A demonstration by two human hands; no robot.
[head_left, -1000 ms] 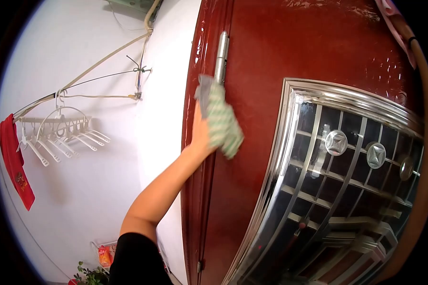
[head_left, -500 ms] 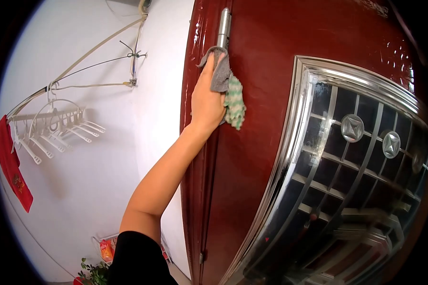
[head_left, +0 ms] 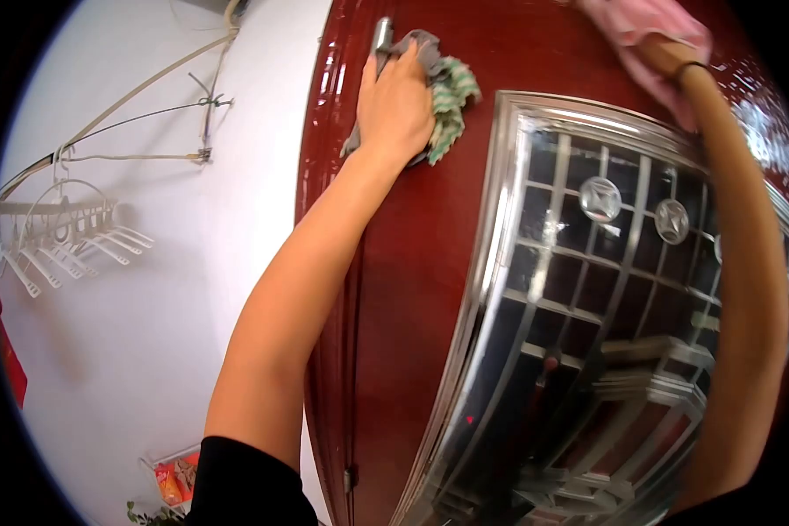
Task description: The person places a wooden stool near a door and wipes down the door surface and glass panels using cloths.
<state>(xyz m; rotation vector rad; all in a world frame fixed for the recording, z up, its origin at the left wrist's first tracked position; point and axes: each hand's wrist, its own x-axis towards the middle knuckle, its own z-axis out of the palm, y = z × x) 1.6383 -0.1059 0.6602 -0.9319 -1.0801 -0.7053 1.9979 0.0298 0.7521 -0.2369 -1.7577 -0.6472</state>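
My left hand (head_left: 399, 110) is closed on a grey cloth (head_left: 425, 48) bunched together with a green-and-white striped cloth (head_left: 451, 105). Its fingers press against the dark red door (head_left: 430, 228), beside a metal hinge (head_left: 382, 37) near the frame edge. At the top right, my right hand (head_left: 664, 57) holds a pink cloth (head_left: 627, 22) against the upper part of the door. That cloth hides most of the fingers, and the right arm is blurred. A dark band circles the right wrist.
The door has a silver-framed window (head_left: 504, 175) with a metal grille and round ornaments. On the left, a white clip hanger (head_left: 61, 210) hangs from a wall bracket. Lower left, a small rack (head_left: 149, 465) holds orange packets, with a plant (head_left: 149, 515) below.
My left hand has slid up along the hinge, covering more of it. My right hand has come into view with the pink cloth. The view has shifted to the right.
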